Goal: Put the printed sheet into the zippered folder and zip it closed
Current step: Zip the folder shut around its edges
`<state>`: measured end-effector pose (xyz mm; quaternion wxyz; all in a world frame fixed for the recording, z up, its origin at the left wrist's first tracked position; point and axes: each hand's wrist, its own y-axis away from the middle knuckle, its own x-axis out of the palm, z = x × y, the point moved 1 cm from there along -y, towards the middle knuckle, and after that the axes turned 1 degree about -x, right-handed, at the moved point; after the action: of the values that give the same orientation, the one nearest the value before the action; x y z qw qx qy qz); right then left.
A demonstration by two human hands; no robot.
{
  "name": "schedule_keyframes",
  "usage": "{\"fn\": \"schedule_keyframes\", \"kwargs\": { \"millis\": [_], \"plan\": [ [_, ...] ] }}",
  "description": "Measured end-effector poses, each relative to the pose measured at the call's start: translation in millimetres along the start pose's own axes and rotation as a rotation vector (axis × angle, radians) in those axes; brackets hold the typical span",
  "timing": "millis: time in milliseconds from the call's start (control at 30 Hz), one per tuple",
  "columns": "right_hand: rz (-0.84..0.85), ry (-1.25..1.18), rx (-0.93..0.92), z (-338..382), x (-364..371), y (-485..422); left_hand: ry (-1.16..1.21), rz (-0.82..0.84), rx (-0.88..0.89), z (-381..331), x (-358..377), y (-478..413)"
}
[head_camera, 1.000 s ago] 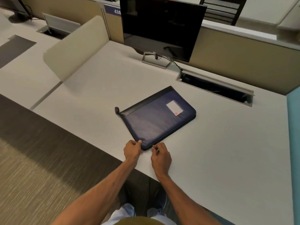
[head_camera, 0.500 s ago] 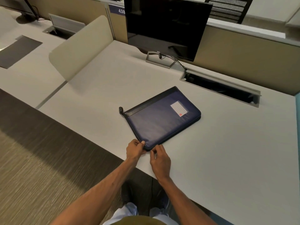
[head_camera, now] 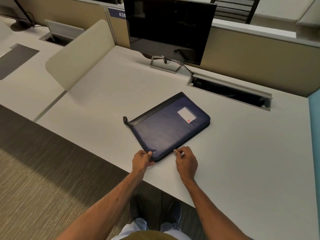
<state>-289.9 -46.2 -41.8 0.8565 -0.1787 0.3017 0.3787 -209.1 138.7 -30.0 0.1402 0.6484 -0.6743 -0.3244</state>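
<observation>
A: Where does the zippered folder lie?

B: The navy zippered folder (head_camera: 166, 130) lies flat on the pale surface (head_camera: 245, 153), turned at an angle. Its nearest corner is close to the surface's front edge, well in from both side edges. Its covers are together, and what is inside is hidden.

A: And the person's hands?

B: The left hand (head_camera: 141, 161) grips that nearest corner, its fingers (head_camera: 146, 154) curled round the edge with the thumb on top of the cover. The right hand (head_camera: 187, 161) is near it, at the folder's near right edge, and pinches the small metal zipper pull (head_camera: 174, 150).

A: What else shows on the folder?

B: A lined white label card (head_camera: 186, 115) with a red mark sits near its far right corner. A black zipper tail (head_camera: 125, 119) sticks out at its left corner.

A: And behind it?

B: A dark Dell monitor (head_camera: 169, 28) stands at the back edge, with an open cable hatch (head_camera: 228, 91) to its right. A beige divider panel (head_camera: 78, 54) rises along the left edge.
</observation>
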Motion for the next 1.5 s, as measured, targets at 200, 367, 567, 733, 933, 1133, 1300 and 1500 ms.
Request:
{"fn": "schedule_keyframes", "kwargs": {
  "millis": [200, 367, 567, 733, 933, 1133, 1300, 1500],
  "plan": [
    [-0.081, 0.008, 0.117, -14, -20, -43, 0.012, 0.004, -0.003, -1, -2, -1],
    [-0.142, 0.024, 0.243, -34, -39, -87, -0.026, -0.025, -0.010, -1, -10, -3],
    [-0.112, 0.042, 0.278, -43, -48, -109, -0.353, -0.168, 0.067, -15, -18, 4],
    [-0.063, 0.037, 0.259, -47, -50, -109, -0.571, -0.374, 0.408, -43, -1, 14],
    [-0.019, 0.051, 0.223, -46, -55, -112, -0.736, -0.210, 0.680, -76, 56, 15],
    [-0.023, 0.076, 0.246, -46, -56, -113, -1.231, 0.150, 0.962, -103, 131, -3],
    [-0.057, 0.091, 0.257, -45, -53, -111, -1.577, 0.251, 1.031, -116, 176, -18],
    [-0.165, 0.098, 0.311, -56, -60, -122, -1.666, 0.359, 1.025, -119, 193, -34]
  ]
}}
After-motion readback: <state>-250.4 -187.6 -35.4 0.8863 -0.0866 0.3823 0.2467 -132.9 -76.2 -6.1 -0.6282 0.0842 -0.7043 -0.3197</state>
